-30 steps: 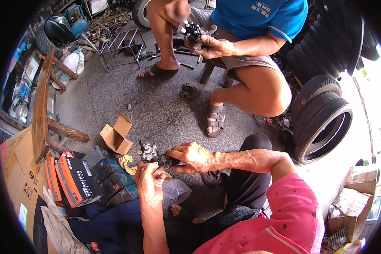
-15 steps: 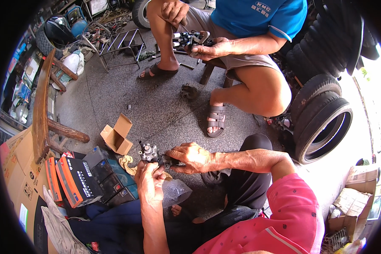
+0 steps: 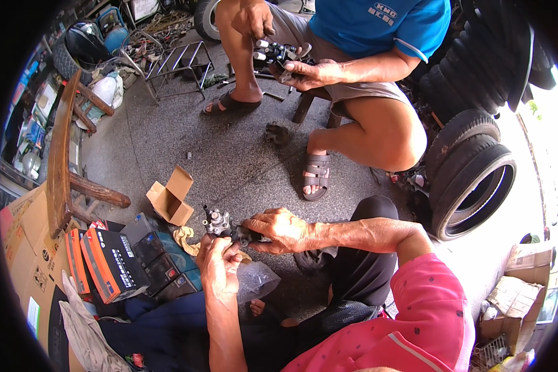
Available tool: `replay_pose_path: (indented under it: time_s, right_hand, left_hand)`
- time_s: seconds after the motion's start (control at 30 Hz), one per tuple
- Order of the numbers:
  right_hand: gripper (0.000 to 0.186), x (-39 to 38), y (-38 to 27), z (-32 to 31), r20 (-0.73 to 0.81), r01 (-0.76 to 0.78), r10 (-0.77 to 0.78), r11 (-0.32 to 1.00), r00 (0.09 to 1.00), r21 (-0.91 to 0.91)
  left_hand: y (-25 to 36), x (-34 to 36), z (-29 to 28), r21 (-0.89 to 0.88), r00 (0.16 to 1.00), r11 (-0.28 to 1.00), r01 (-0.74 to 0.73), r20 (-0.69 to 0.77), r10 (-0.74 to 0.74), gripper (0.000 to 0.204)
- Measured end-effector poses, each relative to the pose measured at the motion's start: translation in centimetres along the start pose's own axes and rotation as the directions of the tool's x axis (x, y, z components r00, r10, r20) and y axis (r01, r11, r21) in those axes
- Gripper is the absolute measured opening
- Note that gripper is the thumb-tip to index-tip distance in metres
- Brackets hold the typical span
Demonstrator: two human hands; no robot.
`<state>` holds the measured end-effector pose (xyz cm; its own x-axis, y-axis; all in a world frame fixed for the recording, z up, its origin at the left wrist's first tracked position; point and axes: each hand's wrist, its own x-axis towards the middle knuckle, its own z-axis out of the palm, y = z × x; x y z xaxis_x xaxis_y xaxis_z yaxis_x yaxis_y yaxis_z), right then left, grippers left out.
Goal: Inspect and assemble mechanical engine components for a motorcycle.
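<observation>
A silver-and-black metal machine part (image 3: 216, 221) with stubby fittings is held over the floor in front of me. My left hand (image 3: 220, 265) grips it from below, thumb and fingers pinched on its dark lower side. My right hand (image 3: 280, 229) is closed round the dark right end of the same part, which the fingers partly hide. Beneath my left wrist lies a clear plastic bag (image 3: 258, 280). Just left of the part are a crumpled yellowish cloth or paper (image 3: 186, 239) and an opened small cardboard box (image 3: 170, 199).
Opposite, a seated person in a blue shirt (image 3: 378, 31) holds a black part with white tips (image 3: 271, 53). Orange-and-black boxes (image 3: 113, 263) and batteries (image 3: 158, 254) stand at my left, beside a wooden bench (image 3: 62, 155). Tyres (image 3: 474, 186) are stacked at right; a dark lump (image 3: 279, 134) sits on the floor.
The person opposite has lowered one hand toward their black part, which has shifted and turned slightly. My own hands and the metal part stay almost where they were.
</observation>
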<state>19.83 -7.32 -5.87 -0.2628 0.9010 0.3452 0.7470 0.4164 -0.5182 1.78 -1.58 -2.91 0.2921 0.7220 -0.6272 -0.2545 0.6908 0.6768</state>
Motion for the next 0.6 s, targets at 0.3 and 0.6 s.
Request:
replay_pose_path:
  time_s: [0.3, 0.6]
  right_hand:
    - [0.053, -0.04, -0.01, 0.03, 0.005, -0.014, 0.015, 1.000, 1.000, -0.009]
    - [0.052, 0.02, -0.02, -0.02, -0.002, -0.004, 0.004, 1.000, 1.000, 0.010]
  left_hand:
    - [0.02, 0.08, 0.04, -0.027, 1.000, 1.000, 0.005, 0.006, -0.005, 0.021]
    - [0.02, 0.08, 0.02, -0.001, 1.000, 1.000, 0.004, -0.007, -0.004, 0.018]
